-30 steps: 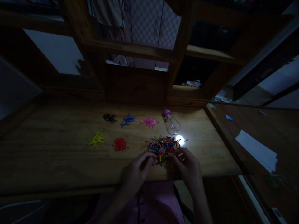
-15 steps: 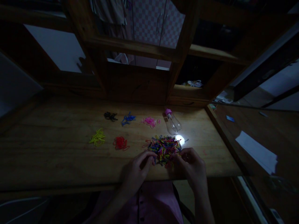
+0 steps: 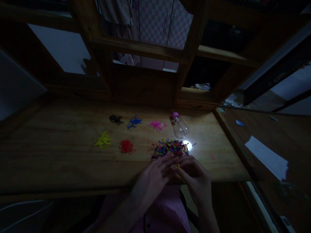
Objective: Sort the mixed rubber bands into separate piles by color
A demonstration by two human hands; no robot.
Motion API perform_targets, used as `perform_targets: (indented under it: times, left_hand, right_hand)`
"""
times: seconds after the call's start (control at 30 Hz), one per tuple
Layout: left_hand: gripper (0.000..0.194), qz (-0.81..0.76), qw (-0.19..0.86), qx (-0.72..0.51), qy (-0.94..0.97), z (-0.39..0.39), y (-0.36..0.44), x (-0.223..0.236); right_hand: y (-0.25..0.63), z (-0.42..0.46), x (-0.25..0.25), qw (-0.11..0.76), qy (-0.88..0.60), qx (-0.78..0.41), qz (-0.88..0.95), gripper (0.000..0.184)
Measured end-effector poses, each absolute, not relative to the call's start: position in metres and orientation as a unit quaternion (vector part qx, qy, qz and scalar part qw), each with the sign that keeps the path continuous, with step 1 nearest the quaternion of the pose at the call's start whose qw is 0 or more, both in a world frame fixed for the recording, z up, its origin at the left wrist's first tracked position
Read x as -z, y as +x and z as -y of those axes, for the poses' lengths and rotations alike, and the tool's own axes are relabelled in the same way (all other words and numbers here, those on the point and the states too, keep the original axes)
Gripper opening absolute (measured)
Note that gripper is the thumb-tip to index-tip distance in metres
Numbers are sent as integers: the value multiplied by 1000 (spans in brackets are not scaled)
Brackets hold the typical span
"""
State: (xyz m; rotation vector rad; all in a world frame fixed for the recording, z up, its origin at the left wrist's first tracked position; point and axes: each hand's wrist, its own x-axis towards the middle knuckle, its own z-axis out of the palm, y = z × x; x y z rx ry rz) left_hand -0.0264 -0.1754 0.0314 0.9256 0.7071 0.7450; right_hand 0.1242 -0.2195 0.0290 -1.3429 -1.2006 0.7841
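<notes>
A mixed heap of small coloured loops [image 3: 171,147], which look like rubber bands, lies near the desk's front edge. My right hand [image 3: 198,176] is closed in a pinch at the heap's near side, with a yellow rubber band [image 3: 178,166] between thumb and fingertips. Over the near left part of the heap, my left hand [image 3: 153,176] has its fingers stretched out, their tips close to the right fingertips. Its thumb side is partly hidden. Single-colour piles lie to the left: red [image 3: 126,146], yellow [image 3: 103,140], pink [image 3: 156,125], blue [image 3: 134,122] and black [image 3: 116,119].
A clear bulb-shaped bottle [image 3: 181,127] with a pink cap lies behind the heap. A bright light spot [image 3: 187,145] falls at the heap's right. Wooden shelving [image 3: 143,85] rises at the back. White paper [image 3: 267,157] lies on the surface to the right.
My left hand has moved right and flattened out over the heap, closing the gap to my right hand. A yellow rubber band now shows in the right hand's pinch.
</notes>
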Motion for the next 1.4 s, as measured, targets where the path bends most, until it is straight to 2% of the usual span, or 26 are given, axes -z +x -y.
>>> perform_targets:
  times: [0.07, 0.17, 0.23, 0.4, 0.6, 0.87, 1.03, 1.13, 1.27, 1.4]
  left_hand:
    - [51, -317, 760, -313, 473, 179, -24, -35]
    - [19, -313, 712, -351, 521, 182, -24, -33]
    - [9, -315, 729, -367, 484, 181, -24, -27]
    - [41, -265, 864, -357, 235, 177, -22, -19]
    - [35, -262, 866, -397, 151, 168, -43, -20]
    - [29, -314, 835, -433, 125, 166, -61, -19]
    - [29, -281, 859, -422, 66, 167, -61, -9]
    - [36, -257, 869, -421, 19, 167, -64, -5]
    - [48, -243, 875, -419, -21, 166, -64, -7]
    - [46, -254, 877, -408, -4, 168, -52, -14]
  right_hand:
    - [119, 222, -36, 518, -574, -311, 552, 5]
    - [114, 226, -47, 448, -573, -276, 628, 11]
    - [114, 228, -53, 420, -562, -270, 660, 20]
    - [129, 229, -50, 438, -600, -196, 639, 20]
    - [151, 219, -23, 387, -670, -101, 626, 17]
    - [137, 206, -7, 337, -651, -82, 676, 20]
    - [135, 205, -9, 363, -654, -121, 653, 11]
    - [138, 208, -13, 405, -657, -161, 615, 5]
    - [140, 212, -21, 453, -674, -187, 553, 6]
    - [129, 217, -38, 469, -649, -193, 567, 5]
